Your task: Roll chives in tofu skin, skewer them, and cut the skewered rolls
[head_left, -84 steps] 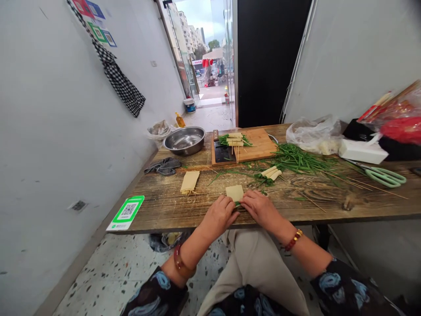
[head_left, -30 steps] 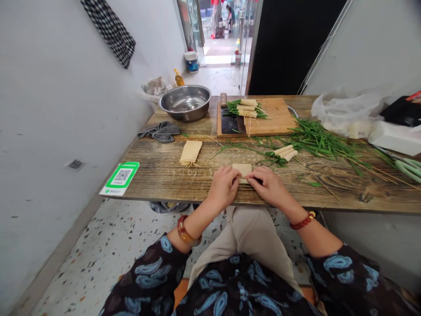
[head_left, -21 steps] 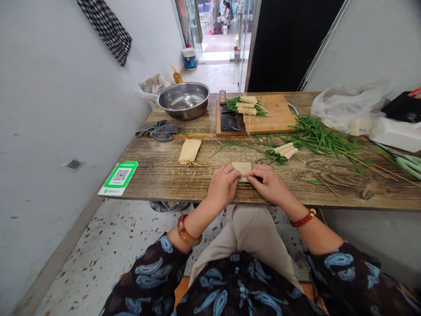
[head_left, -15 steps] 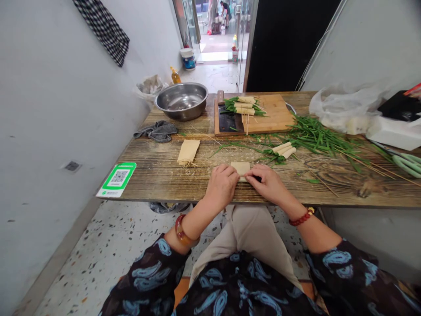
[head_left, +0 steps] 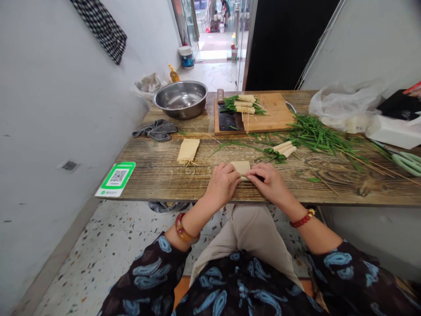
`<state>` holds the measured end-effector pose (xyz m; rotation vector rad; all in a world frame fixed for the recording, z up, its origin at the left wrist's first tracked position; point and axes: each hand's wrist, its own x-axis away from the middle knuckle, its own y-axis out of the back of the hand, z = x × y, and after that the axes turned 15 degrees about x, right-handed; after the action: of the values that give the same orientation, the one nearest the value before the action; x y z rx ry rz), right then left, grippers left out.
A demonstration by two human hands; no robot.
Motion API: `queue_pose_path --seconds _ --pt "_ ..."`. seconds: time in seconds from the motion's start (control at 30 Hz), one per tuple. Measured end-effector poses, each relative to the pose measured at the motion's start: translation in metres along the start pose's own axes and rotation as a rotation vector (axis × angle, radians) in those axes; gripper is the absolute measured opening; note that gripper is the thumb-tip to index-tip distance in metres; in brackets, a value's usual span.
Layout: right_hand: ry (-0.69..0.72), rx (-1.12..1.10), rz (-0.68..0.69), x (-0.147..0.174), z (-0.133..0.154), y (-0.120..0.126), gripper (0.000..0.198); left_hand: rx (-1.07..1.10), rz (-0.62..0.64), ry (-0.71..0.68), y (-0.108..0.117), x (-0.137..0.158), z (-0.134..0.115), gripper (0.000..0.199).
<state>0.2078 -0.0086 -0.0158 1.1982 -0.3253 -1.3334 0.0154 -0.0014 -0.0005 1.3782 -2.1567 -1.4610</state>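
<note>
A pale tan tofu sheet (head_left: 241, 167) lies on the wooden table between my hands, its near edge rolled up. My left hand (head_left: 224, 181) pinches the left end of that roll, fingers closed. At the right end, my right hand (head_left: 265, 179) grips it between thumb and fingertips. What is inside the roll is hidden. A stack of flat tofu sheets (head_left: 188, 150) sits to the left. Beyond my right hand lie several finished rolls (head_left: 283, 149) with green leaves poking out. More skewered rolls (head_left: 245, 104) rest on the cutting board (head_left: 272, 114).
A cleaver (head_left: 229, 120) lies on the board's left side. Loose green chives (head_left: 319, 136) and thin skewers spread to the right, near scissors (head_left: 408, 163) and a plastic bag (head_left: 345, 107). At left are a metal basin (head_left: 180, 101), a grey cloth (head_left: 156, 130) and a QR card (head_left: 116, 179).
My hands stay at the two ends of the roll, with only slight finger movement. The view has shifted a little; the other things lie as before.
</note>
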Motion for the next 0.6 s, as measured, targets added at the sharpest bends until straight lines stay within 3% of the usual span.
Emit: queue_pose_path --seconds 0.3,0.6 --pt "0.109 0.205 0.021 0.002 0.006 0.006 0.015 0.0 -0.031 0.007 0.001 0.005 0.001 0.017" --pt "0.096 0.223 0.067 0.0 0.004 0.006 0.017 -0.065 -0.045 0.024 0.006 0.012 -0.003 0.015"
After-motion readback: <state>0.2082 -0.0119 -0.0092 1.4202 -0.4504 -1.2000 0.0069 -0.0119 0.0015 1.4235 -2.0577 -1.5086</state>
